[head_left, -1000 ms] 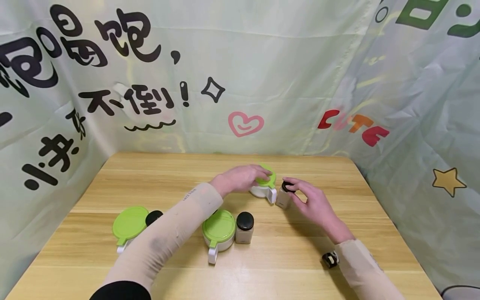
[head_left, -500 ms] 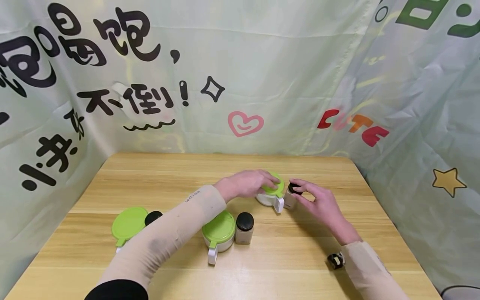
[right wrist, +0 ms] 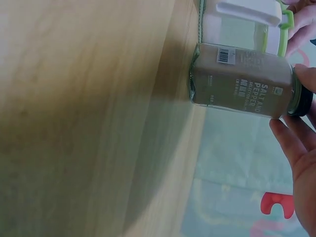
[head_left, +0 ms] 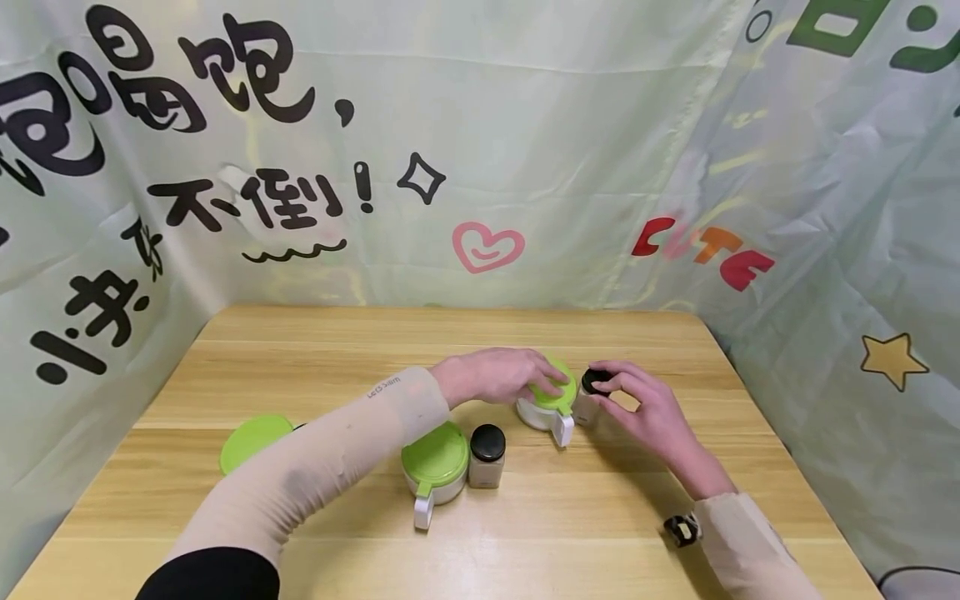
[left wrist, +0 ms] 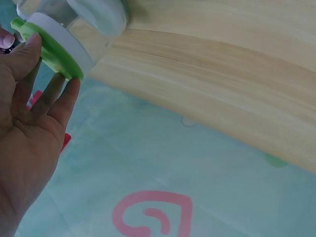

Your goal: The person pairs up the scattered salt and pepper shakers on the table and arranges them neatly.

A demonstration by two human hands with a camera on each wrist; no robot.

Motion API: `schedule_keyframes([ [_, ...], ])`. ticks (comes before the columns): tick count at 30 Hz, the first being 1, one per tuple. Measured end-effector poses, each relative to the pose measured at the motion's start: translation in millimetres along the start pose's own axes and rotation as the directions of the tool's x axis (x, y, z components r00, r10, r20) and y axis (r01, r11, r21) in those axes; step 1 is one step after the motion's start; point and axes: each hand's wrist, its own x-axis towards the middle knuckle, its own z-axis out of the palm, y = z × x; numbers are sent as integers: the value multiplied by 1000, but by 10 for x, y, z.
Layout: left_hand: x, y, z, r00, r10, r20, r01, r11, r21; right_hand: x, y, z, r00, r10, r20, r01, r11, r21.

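Toward the back right of the table, my left hand [head_left: 498, 375] holds a seasoning jar [head_left: 536, 417] by its round green lid [left wrist: 58, 54], fingers and thumb spread around the rim. The jar's white handle [head_left: 562, 429] points toward me. Right beside it stands a small glass salt and pepper bottle [right wrist: 242, 81] with brownish powder inside. My right hand [head_left: 648, 412] pinches this bottle at its black cap [head_left: 596, 381]. Seen from the right wrist, the bottle's base is close to the tabletop, and the label faces the camera.
Nearer me stand another green-lidded jar [head_left: 437, 467] and a black-capped bottle [head_left: 487, 457]. A further green lid [head_left: 255, 442] shows at left, partly behind my left sleeve [head_left: 322, 458]. A printed cloth [head_left: 570, 167] rises behind the wooden table [head_left: 570, 542].
Both hands have moved the jar and the bottle together to the right and slightly toward me. My left sleeve now covers more of the things at left.
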Motion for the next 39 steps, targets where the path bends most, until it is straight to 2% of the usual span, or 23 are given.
schedule_keyframes([
  [13,68,189,-113,995,51,90,-49,999,-23,-188,-86,-126,1000,-13,21,12,999,38],
  [23,84,371,-118,985,91,143,-89,996,-21,-327,-184,-222,997,-71,-25,73,995,72],
  [30,83,536,-127,975,127,181,-147,984,102,-417,-236,-280,997,-72,-22,73,996,59],
  [39,94,754,-96,958,179,222,-237,933,271,-511,-301,-367,997,-72,-17,73,994,81],
])
